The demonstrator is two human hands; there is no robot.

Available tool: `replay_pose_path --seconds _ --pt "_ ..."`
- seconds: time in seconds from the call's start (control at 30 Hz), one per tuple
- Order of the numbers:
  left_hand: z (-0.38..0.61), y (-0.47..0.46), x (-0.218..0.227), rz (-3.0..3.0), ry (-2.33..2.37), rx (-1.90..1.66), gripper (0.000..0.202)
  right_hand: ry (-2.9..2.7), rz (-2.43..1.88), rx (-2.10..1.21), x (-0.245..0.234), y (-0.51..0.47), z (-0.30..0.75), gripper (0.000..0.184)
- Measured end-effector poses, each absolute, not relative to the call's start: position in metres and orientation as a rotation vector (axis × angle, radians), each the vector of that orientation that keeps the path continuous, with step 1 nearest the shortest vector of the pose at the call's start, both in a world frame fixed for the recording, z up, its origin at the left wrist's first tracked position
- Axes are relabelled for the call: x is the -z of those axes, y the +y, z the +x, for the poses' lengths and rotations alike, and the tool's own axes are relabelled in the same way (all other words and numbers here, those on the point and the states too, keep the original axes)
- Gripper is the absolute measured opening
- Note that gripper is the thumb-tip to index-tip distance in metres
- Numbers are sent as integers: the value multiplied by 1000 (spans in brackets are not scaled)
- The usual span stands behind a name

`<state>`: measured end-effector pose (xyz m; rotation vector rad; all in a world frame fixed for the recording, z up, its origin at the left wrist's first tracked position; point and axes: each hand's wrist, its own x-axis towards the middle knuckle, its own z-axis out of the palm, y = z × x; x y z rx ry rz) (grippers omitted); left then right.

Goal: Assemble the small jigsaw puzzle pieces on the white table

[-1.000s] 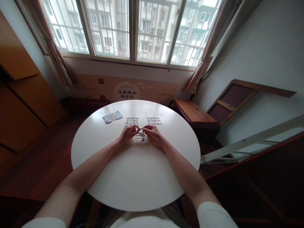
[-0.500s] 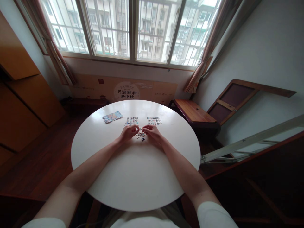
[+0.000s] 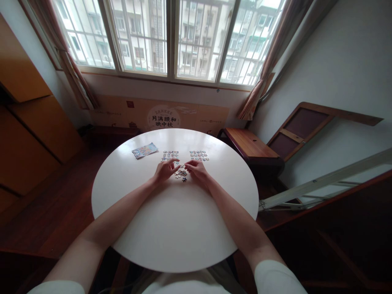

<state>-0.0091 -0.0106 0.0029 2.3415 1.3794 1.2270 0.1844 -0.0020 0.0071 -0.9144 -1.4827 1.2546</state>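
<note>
My left hand [image 3: 165, 170] rests over the white table with thumb and forefinger apart, nothing visible between them. It is just left of a small heap of loose jigsaw pieces [image 3: 181, 174]. On the other side of the heap, my right hand [image 3: 197, 168] has its fingertips pinched together at what looks like a small pale jigsaw piece [image 3: 183, 165], partly hidden by the fingers. Beyond the hands lie two groups of pieces in neat rows, a left group [image 3: 170, 154] and a right group [image 3: 199, 155]. My left hand covers the near edge of the left group.
A printed picture sheet [image 3: 145, 150] lies at the far left of the round white table [image 3: 177, 228]. Behind the table stands a long printed cardboard panel [image 3: 122, 113] under the window. A wooden bench [image 3: 251, 142] is at the right.
The thumb and forefinger of my left hand have parted from their pinch. My right hand has stayed nearly in place, still pinched.
</note>
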Motion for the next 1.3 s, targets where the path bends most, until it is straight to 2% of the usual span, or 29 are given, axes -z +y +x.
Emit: replay_pose_path --seconds 0.17,1.3 --pt "-10 -10 -2 2353 1386 -1184 26 -1481 -909 -1258 -9 -3 184 32" --pt "-9 -11 -4 2342 1434 -1206 27 -1478 -897 -1275 -14 -7 183 28"
